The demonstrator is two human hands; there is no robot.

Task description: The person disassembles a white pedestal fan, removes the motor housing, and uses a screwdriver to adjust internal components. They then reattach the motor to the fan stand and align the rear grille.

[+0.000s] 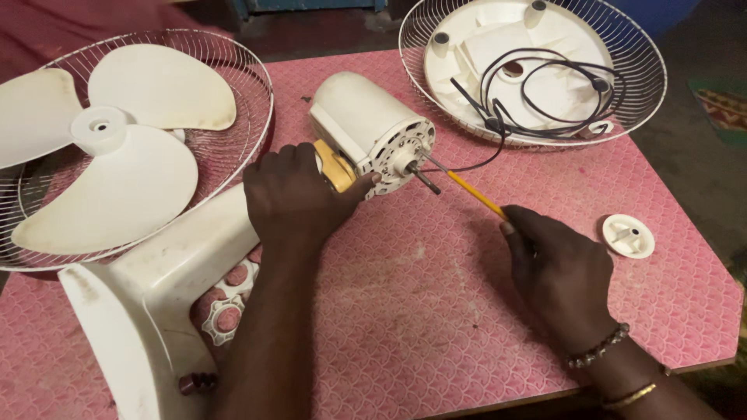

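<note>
Your left hand (292,198) is wrapped around the yellow-and-white neck just behind the fan motor (372,132), fingers closed and thumb pressed near the motor's perforated front plate, which looks like a way to keep the housing from rolling while you work on its face. The motor lies on its side near the middle of the tabletop (436,311), its steel shaft (424,179) pointing toward your right. Your right hand (556,268) is closed around the handle of a yellow screwdriver (471,194), whose thin tip reaches the front plate just beside the shaft; the low, slanted angle seems to suit getting at a fastener there. The 3-bladed fan blade (117,155) rests inside 1 wire guard (233,70) at your far left, set well apart from the motor. The other wire guard (638,47) sits at the far right, holding a white plate and a coiled black cable (545,93). A small white round cap (628,236) lies just beside your right hand. The white fan stand (156,288) lies under your left forearm. The tabletop wears a pink scale-patterned cover; the surrounding room is dim.
</note>
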